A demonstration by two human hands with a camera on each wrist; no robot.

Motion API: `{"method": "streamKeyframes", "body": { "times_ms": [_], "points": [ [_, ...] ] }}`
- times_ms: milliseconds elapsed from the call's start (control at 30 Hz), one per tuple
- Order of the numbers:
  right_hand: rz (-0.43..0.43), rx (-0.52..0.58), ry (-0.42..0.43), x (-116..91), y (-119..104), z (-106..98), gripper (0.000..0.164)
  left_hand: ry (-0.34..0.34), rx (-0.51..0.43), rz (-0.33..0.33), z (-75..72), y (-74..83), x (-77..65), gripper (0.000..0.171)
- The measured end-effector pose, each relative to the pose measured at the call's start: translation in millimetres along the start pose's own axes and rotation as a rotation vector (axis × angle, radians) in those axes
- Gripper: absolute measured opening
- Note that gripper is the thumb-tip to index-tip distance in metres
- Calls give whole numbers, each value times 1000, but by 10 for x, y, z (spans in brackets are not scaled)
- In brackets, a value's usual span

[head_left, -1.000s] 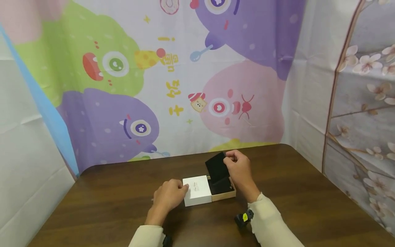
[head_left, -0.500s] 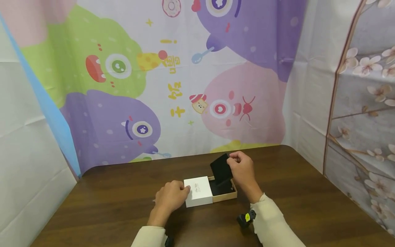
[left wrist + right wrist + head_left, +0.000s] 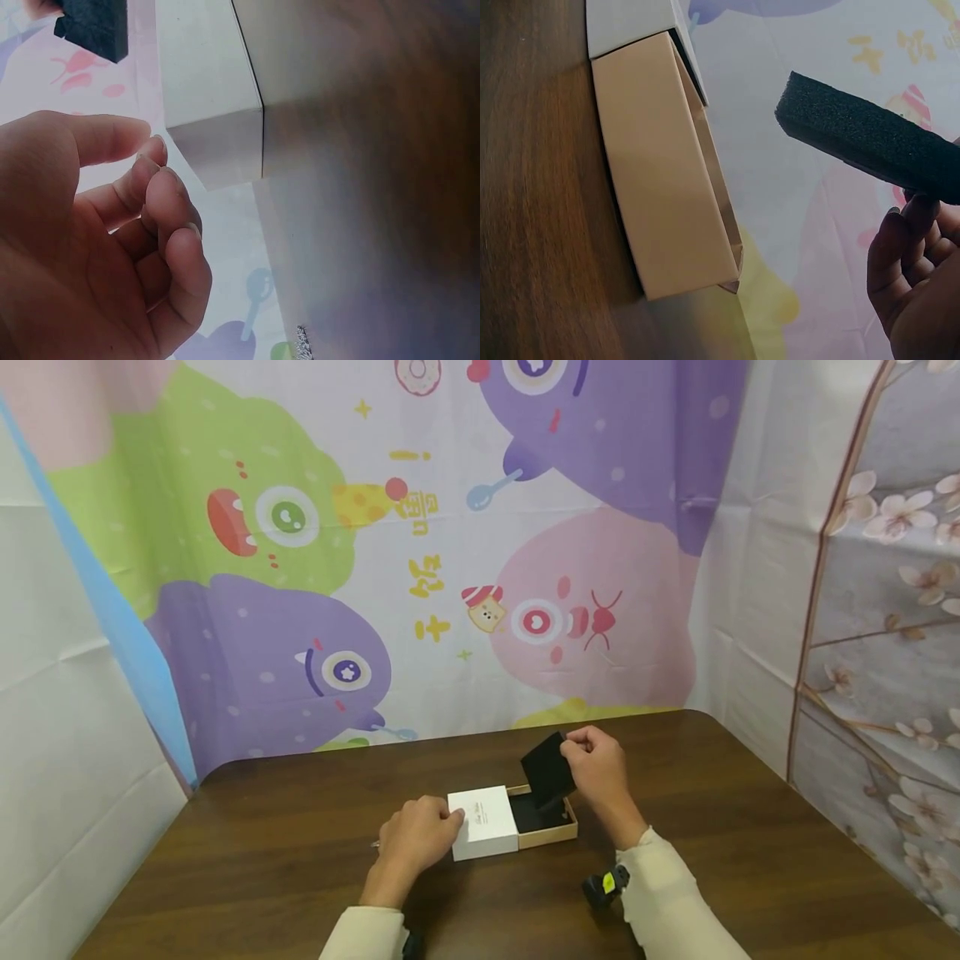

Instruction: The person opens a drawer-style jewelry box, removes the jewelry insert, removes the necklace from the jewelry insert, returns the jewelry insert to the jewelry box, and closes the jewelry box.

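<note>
A white sleeve box (image 3: 483, 827) with small print on top lies on the table, its tan drawer (image 3: 547, 837) slid partway out to the right and dark inside. My left hand (image 3: 416, 835) rests at the box's left end, thumb at the top edge; in the left wrist view its fingers (image 3: 180, 255) are loosely curled beside the box corner (image 3: 217, 150). Above the drawer, my right hand (image 3: 600, 768) pinches a black foam pad (image 3: 547, 768) by its upper right corner, tilted. The right wrist view shows the pad's thick, porous edge (image 3: 862, 131).
A small glittering silvery thing (image 3: 302, 341) lies on the brown wooden table (image 3: 285, 860) just left of my left hand. Behind the table hangs a cartoon-printed cloth (image 3: 442, 693), with pale cloth on both sides.
My right hand has moved slightly right, carrying the black foam pad farther from the white sleeve. The left hand and the box have stayed nearly where they were.
</note>
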State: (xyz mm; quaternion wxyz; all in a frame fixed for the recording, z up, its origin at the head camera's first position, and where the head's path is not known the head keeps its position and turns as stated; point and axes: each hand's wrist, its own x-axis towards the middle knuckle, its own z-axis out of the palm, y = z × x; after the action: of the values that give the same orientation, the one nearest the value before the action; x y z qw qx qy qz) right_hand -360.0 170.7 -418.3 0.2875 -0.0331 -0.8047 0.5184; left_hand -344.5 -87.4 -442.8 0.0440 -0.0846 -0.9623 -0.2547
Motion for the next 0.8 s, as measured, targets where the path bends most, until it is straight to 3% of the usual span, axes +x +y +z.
{"method": "streamKeyframes", "body": {
  "times_ms": [800],
  "points": [
    [42,-30,-31,-5,85,7,13,19,14,-6,-7,3,1,43]
  ]
}}
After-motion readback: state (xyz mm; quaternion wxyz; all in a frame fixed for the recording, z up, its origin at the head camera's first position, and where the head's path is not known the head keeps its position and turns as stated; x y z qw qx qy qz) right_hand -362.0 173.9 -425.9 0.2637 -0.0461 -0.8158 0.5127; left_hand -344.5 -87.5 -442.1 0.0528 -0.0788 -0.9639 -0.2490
